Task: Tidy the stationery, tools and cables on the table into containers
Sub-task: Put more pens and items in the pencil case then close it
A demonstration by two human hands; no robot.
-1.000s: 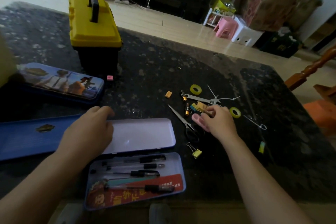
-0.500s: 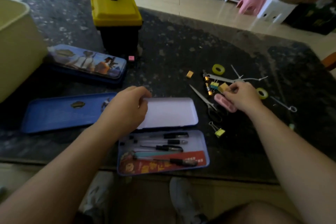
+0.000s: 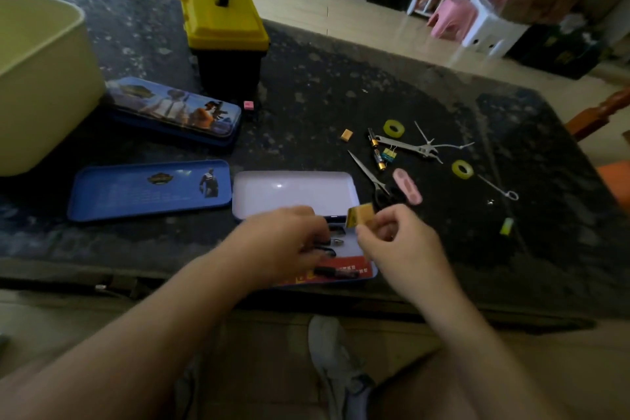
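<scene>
The right hand [image 3: 392, 239] pinches a small yellow block [image 3: 360, 213] between thumb and fingertips, just above the right end of the open case [image 3: 351, 247]. The left hand [image 3: 283, 242] lies curled over the pens [image 3: 335, 272] in that case; whether it grips one I cannot tell. Scissors [image 3: 370, 177] lie at the block's twelve o'clock, a pink piece [image 3: 407, 186] at one, the toolbox [image 3: 221, 20] far off at eleven.
</scene>
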